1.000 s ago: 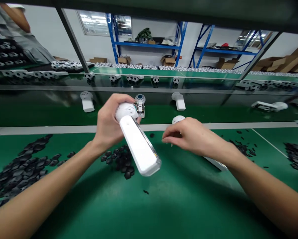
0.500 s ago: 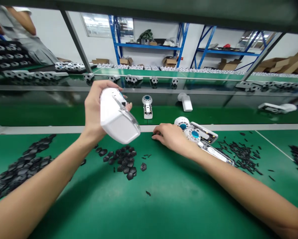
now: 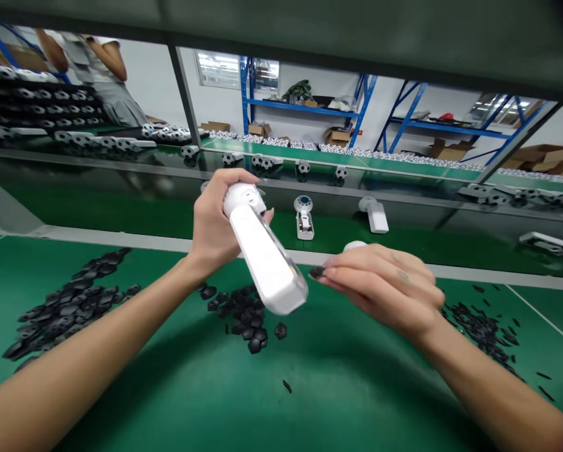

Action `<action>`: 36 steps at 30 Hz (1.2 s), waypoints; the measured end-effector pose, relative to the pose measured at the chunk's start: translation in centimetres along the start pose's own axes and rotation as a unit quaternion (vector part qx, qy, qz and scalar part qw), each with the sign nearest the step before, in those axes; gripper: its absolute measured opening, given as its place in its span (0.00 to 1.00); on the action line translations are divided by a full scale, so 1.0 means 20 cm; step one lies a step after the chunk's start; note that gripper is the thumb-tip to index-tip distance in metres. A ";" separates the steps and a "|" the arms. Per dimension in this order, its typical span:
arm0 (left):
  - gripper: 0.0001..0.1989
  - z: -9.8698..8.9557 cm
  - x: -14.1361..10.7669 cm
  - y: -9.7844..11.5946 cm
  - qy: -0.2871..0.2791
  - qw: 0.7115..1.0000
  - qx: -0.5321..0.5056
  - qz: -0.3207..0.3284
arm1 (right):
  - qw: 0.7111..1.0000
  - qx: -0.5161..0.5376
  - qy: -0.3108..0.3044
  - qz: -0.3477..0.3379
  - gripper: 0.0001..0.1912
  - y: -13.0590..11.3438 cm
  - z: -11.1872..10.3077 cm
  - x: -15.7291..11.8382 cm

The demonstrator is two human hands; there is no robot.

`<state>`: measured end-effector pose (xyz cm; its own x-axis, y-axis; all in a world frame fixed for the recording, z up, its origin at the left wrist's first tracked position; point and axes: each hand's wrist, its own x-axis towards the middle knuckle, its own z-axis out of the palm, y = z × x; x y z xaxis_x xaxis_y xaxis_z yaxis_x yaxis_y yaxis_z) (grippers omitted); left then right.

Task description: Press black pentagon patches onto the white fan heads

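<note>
The left hand (image 3: 210, 235) closed around the round head of one white handheld device (image 3: 265, 257); the right hand (image 3: 380, 289) pinched one small black piece (image 3: 316, 272). Two more devices (image 3: 304, 218) stood on the green belt (image 3: 328, 235) beyond the hands.

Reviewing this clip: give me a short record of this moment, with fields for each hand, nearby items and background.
Left hand: holds a white handheld device
Right hand: pinches a small black piece
Nearby: loose black pieces on a green bench mat
Background: another white device on a lower green surface; a co-worker far left
</note>
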<state>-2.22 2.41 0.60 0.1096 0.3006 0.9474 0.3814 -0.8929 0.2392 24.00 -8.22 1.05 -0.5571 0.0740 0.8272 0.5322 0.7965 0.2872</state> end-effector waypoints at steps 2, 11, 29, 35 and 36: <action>0.21 0.01 0.00 0.03 -0.005 0.998 -0.008 0.055 | 0.998 -0.023 -0.043 -0.027 0.06 -0.03 -0.09 0.04; 0.17 0.08 -0.08 0.15 -0.060 0.994 -0.070 0.064 | 0.995 0.047 -0.020 0.083 0.13 -0.08 -0.14 0.10; 0.08 0.07 -0.11 0.26 -0.187 0.976 -0.051 0.099 | 0.732 0.418 -0.005 0.539 0.16 -0.13 0.09 0.12; 0.07 0.05 -0.09 0.28 -0.218 0.969 -0.035 0.114 | 0.711 0.431 -0.010 0.555 0.19 -0.13 0.10 0.11; 0.06 0.04 -0.09 0.29 -0.219 0.968 -0.026 0.123 | 0.711 0.431 -0.004 0.555 0.19 -0.13 0.10 0.11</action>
<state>0.59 -2.95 0.15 0.5745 0.1803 0.7984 0.2489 -0.9677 0.0395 20.05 -8.89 1.13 -0.1043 0.9454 0.3087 0.0592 0.3157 -0.9470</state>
